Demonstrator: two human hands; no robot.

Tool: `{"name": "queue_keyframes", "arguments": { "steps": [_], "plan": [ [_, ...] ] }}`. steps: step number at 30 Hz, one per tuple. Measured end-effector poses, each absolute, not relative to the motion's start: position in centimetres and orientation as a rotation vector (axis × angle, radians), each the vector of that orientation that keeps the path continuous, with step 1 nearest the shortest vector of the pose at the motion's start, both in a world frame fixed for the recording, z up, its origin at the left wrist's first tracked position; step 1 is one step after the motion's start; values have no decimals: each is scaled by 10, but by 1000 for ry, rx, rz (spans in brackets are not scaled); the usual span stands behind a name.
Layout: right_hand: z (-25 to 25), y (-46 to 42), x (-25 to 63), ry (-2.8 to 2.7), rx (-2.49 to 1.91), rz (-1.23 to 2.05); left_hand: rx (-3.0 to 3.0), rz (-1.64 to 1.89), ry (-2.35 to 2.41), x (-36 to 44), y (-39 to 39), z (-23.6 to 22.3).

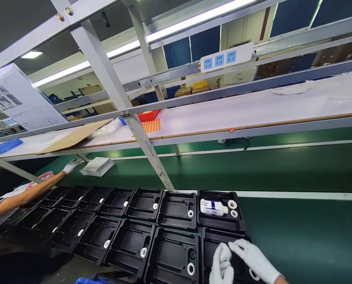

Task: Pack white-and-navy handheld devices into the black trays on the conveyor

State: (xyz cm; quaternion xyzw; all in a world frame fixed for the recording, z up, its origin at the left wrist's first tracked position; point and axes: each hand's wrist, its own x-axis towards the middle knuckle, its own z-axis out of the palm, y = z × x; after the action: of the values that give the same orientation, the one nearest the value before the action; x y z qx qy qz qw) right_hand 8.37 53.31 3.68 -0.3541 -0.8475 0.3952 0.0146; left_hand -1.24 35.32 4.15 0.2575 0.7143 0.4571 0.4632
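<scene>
My left hand point(222, 265), in a white glove, is over the near right black tray point(209, 244), its fingers curled closed. Beside it my right hand point(254, 258), also gloved, comes in from the right with fingers pressed together, their tips close to the left hand. Whatever either hand may hold is hidden or too small to name. Partly under the right hand, a white ring point(254, 275) sits in that tray. Directly behind, another black tray point(220, 225) holds a white and blue bottle point(213, 207) lying on its side, two white rings point(232, 204) and a dark cable point(215, 195).
Two rows of black trays point(176, 252) with white rings run leftward along the green bench point(300, 232). A co-worker's arm point(30, 199) reaches in at far left near a white packet point(97, 166). A slanted post point(148, 146) and a shelf point(252, 108) stand ahead.
</scene>
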Motion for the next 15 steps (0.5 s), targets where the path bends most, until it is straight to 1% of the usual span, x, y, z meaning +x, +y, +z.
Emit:
{"name": "queue_keyframes", "arguments": {
  "steps": [2, 3, 4, 5, 7, 9, 13, 15],
  "plan": [
    [32, 506, 105, -2451, -1129, 1578, 644, 1143, 1632, 5, 364, 53],
    [30, 499, 116, -2353, -1151, 1700, 660, 1114, 1605, 13, 368, 58],
    [28, 496, 127, -2267, -1181, 1758, 665, 1070, 1598, 20, 371, 63],
    [27, 497, 138, -2231, -1227, 1724, 663, 1018, 1607, 25, 373, 68],
    [25, 508, 158, -2288, -1325, 1477, 644, 913, 1643, 31, 374, 75],
    [20, 524, 171, -2418, -1358, 1162, 633, 849, 1684, 28, 372, 78],
    [-6, 544, 172, -2841, -1051, 441, 583, 901, 1740, 12, 355, 66],
    [-23, 544, 166, -2948, -902, 195, 529, 955, 1767, 3, 340, 50]
  ]
}}
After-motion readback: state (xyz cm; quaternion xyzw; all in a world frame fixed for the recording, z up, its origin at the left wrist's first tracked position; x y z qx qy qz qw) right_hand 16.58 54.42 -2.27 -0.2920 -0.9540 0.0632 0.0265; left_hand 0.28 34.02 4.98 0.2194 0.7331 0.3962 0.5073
